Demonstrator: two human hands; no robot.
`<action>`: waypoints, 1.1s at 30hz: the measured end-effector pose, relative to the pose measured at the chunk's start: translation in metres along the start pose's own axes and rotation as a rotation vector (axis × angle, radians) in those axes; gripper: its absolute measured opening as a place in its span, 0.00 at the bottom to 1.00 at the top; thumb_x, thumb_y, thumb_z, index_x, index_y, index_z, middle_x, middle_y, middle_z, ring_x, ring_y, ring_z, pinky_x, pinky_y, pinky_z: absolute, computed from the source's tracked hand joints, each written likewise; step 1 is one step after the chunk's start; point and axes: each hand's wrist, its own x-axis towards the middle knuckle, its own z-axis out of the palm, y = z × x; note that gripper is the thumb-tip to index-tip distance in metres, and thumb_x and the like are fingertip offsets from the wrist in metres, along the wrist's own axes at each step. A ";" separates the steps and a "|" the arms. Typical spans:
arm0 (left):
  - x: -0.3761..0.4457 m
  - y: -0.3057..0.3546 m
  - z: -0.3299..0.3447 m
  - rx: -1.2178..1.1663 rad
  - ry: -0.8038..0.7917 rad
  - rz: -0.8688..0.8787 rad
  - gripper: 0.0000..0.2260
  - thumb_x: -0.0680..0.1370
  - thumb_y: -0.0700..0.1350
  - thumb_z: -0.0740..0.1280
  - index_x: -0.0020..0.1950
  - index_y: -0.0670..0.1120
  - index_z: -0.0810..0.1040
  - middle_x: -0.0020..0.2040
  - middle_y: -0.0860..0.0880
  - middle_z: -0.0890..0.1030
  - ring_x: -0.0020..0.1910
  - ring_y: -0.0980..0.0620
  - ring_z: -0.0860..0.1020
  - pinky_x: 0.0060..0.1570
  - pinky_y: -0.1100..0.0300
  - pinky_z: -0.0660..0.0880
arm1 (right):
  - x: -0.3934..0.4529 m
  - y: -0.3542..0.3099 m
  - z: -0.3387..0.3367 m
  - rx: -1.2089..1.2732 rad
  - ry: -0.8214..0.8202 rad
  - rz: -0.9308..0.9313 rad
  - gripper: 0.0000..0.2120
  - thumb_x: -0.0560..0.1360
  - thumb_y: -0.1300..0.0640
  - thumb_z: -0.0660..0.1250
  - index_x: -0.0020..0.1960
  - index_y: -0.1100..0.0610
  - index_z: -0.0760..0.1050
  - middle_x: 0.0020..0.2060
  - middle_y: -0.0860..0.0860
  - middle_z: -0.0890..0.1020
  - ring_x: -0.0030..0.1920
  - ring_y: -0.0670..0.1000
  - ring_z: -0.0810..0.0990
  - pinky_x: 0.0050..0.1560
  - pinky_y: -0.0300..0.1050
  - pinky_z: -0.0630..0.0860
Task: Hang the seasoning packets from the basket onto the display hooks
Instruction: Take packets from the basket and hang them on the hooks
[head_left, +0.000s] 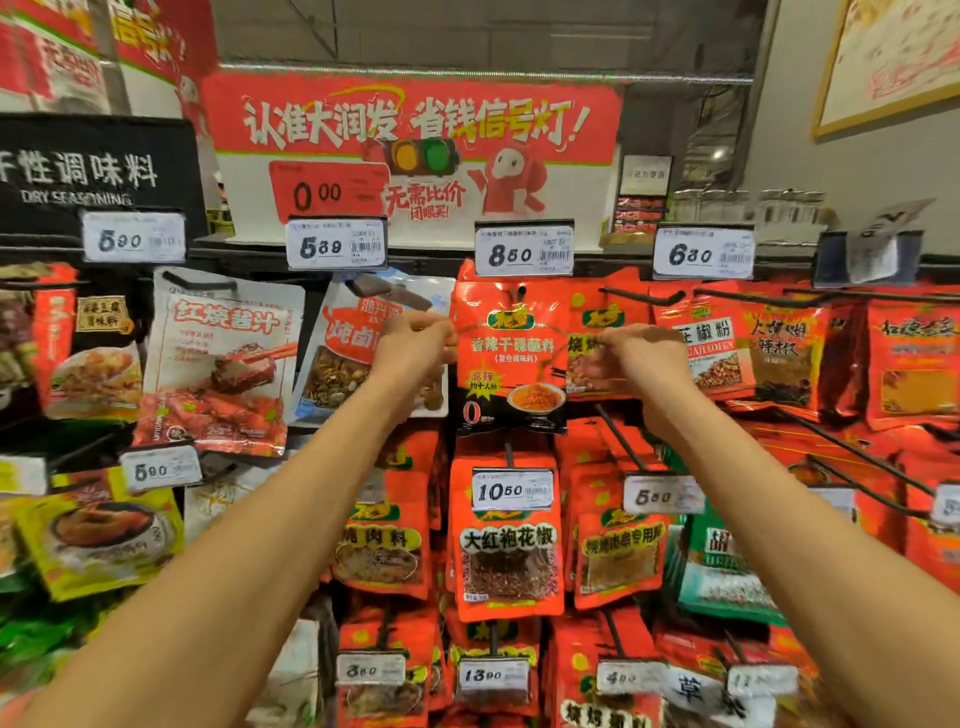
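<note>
Both hands pinch red packet side edges, hook thru top

Between the left hand and the right hand the way is filled by a red seasoning packet hung under the 8.50 price tag. Just left of the left hand a white packet is crowded in. Right of the right hand, bare black hooks jut forward – room is left between them. Below both hands, packets and tags are packed tightly – open air is found only toward the person
</note>
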 end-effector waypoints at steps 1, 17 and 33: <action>-0.013 0.005 -0.005 -0.017 -0.033 0.005 0.05 0.79 0.42 0.68 0.44 0.45 0.81 0.37 0.47 0.85 0.33 0.51 0.81 0.34 0.60 0.75 | -0.011 -0.005 -0.011 0.033 -0.039 -0.003 0.03 0.79 0.61 0.65 0.50 0.59 0.77 0.34 0.56 0.85 0.31 0.54 0.82 0.35 0.45 0.80; -0.283 -0.129 0.078 -0.222 -0.133 -0.492 0.08 0.82 0.37 0.62 0.49 0.41 0.81 0.38 0.45 0.85 0.31 0.52 0.82 0.36 0.60 0.81 | -0.182 0.169 -0.235 0.114 -0.181 0.458 0.11 0.81 0.63 0.63 0.42 0.61 0.79 0.31 0.58 0.81 0.26 0.53 0.80 0.24 0.40 0.76; -0.534 -0.422 0.156 0.171 0.013 -1.434 0.04 0.80 0.38 0.65 0.50 0.42 0.80 0.42 0.41 0.80 0.38 0.45 0.78 0.40 0.58 0.74 | -0.382 0.500 -0.323 -0.236 -0.192 1.328 0.07 0.80 0.63 0.65 0.43 0.62 0.77 0.28 0.56 0.79 0.24 0.51 0.77 0.27 0.40 0.74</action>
